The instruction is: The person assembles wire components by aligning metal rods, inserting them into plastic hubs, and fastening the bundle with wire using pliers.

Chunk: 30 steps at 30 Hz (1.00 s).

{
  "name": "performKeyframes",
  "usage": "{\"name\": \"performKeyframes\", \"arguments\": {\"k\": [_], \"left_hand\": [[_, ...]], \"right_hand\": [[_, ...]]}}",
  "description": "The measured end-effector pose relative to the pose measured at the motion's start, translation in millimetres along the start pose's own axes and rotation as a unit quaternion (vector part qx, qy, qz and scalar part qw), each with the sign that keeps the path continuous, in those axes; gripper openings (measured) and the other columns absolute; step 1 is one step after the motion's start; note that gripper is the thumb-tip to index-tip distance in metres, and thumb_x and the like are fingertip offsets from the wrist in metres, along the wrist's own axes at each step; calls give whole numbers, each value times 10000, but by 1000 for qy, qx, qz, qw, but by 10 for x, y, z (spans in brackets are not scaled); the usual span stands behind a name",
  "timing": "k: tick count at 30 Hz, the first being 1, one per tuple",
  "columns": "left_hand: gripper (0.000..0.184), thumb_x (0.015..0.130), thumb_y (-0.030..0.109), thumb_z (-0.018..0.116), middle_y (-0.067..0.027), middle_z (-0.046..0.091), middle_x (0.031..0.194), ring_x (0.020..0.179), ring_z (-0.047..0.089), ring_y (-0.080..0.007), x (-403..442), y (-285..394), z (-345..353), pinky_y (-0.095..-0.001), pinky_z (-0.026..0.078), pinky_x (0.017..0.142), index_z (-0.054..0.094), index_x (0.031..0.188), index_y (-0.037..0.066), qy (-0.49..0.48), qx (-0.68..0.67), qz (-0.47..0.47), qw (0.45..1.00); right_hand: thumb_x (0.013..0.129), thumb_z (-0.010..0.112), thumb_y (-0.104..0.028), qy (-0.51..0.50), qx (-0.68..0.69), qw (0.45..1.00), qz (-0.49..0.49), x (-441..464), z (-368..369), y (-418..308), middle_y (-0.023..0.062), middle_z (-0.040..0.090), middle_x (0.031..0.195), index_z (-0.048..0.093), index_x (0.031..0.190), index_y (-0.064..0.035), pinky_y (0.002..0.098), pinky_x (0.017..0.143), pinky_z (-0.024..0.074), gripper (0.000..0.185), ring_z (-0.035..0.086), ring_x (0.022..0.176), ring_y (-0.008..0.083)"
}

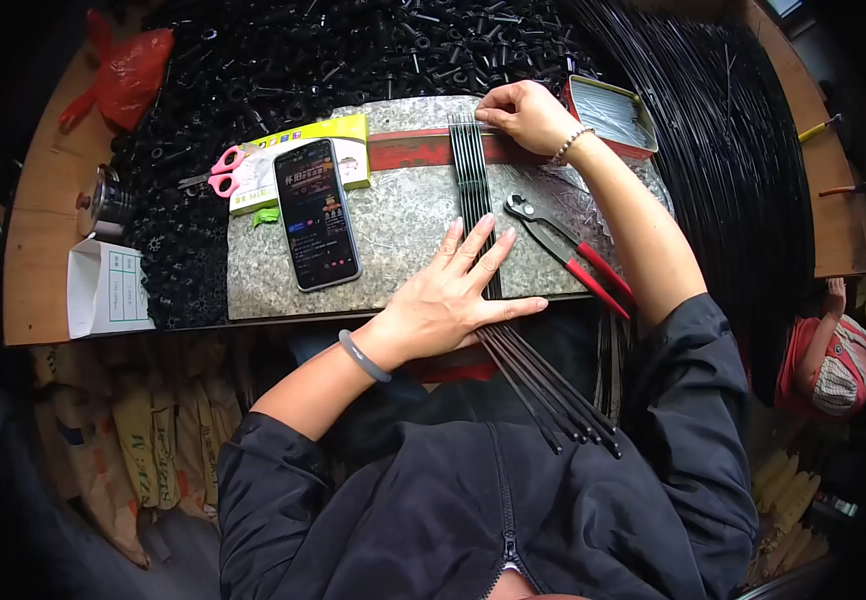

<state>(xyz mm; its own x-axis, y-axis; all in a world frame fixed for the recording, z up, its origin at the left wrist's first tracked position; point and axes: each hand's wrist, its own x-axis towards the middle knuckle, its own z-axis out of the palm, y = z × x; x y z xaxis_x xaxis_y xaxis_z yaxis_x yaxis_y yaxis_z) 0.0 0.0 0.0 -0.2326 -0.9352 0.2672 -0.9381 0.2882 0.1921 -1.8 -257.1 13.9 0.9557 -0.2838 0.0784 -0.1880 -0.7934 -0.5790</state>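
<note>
A flat row of thin black rods (470, 165) lies lengthwise across a speckled grey board (403, 220), with dark-tipped ends fanning out over the near edge. My left hand (433, 305) rests on the middle of the row, palm down, fingers spread. At the far ends of the rods, my right hand (528, 118) has its thumb and forefinger pinched together; what lies between them is too small to make out. Red-handled cutting pliers (551, 238) lie to the right of the rods. Beyond my right wrist stands a tin (655, 140) of thin pale strands.
A phone (317, 215) leans on a yellow-green box (353, 130), beside pink scissors (223, 182). Black bolt-like parts (373, 50) cover the back of the table, and long black rods (733, 130) pile up at right. A red bag (133, 75) sits far left. Another person (833, 365) is at right.
</note>
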Motion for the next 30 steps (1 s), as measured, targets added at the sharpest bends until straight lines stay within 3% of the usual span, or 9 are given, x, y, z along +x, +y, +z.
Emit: {"name": "performKeyframes", "arguments": {"k": [6, 8, 16, 18, 20, 22, 26, 28, 30], "left_hand": [[693, 678, 256, 671, -229, 303, 1381, 1271, 298, -451, -5, -1, 16, -572, 315, 988, 409, 1293, 440, 16, 0, -3, 1000], [576, 769, 262, 584, -247, 346, 1341, 1258, 304, -469, 2, 0, -8, -578, 301, 990, 411, 1298, 413, 11, -2, 2, 1000], [583, 769, 271, 584, -246, 344, 1344, 1257, 306, -467, 1, -6, -12, -574, 302, 992, 402, 1303, 416, 4, 4, 4, 1000], [585, 769, 273, 584, -245, 343, 1344, 1257, 306, -467, -2, -4, -5, -574, 302, 992, 399, 1305, 417, 1, 0, 3, 1000], [783, 626, 227, 696, -227, 294, 1388, 1279, 283, -452, -7, -2, 8, -568, 308, 998, 382, 1313, 433, 2, 6, -2, 1000], [781, 628, 228, 694, -225, 296, 1387, 1279, 283, -452, -11, -7, 25, -567, 307, 999, 381, 1315, 432, 5, 0, -2, 1000], [769, 643, 230, 688, -220, 302, 1384, 1278, 283, -453, -9, 4, 11, -561, 303, 1004, 377, 1318, 429, 10, -5, -6, 1000], [764, 644, 239, 686, -208, 304, 1388, 1279, 283, -450, -18, 5, 28, -569, 296, 1004, 378, 1317, 428, 17, -7, -6, 1000], [759, 645, 248, 685, -196, 306, 1391, 1281, 283, -446, -21, 14, 11, -578, 289, 1003, 379, 1317, 427, 24, -11, -5, 1000]], "right_hand": [[849, 595, -155, -37, 17, 999, -11, 39, -12, 19, 74, 659, 768, 631, 866, 11, 263, 726, 467, 171, 587, 727, 116], [849, 590, -145, -22, 41, 998, -31, 30, 24, 40, 78, 659, 777, 625, 872, 10, 267, 728, 469, 161, 589, 729, 121], [838, 550, -79, -62, 9, 998, -24, 67, -35, -72, 87, 645, 829, 596, 904, 18, 277, 759, 463, 126, 593, 781, 138], [811, 483, -21, -52, 76, 996, -23, 84, 23, -79, 103, 630, 828, 587, 912, 23, 277, 770, 458, 152, 588, 792, 150], [774, 418, 4, -45, 85, 994, -47, 107, 57, -87, 111, 619, 810, 580, 907, 24, 285, 772, 459, 210, 585, 790, 174], [758, 402, 0, -33, 66, 996, -50, 130, 80, -153, 115, 611, 816, 569, 908, 24, 298, 793, 455, 226, 580, 813, 201], [793, 417, -30, 54, 83, 988, -119, 163, 220, -146, 134, 574, 926, 562, 944, 12, 322, 820, 447, 213, 572, 843, 233], [835, 489, -89, 87, 42, 984, -153, 133, 125, -94, 135, 557, 952, 564, 965, -3, 322, 795, 459, 173, 578, 829, 237], [819, 608, -155, 212, -82, 965, -129, -7, -251, -92, 109, 591, 860, 602, 914, -40, 310, 713, 484, 150, 594, 773, 226]]}}
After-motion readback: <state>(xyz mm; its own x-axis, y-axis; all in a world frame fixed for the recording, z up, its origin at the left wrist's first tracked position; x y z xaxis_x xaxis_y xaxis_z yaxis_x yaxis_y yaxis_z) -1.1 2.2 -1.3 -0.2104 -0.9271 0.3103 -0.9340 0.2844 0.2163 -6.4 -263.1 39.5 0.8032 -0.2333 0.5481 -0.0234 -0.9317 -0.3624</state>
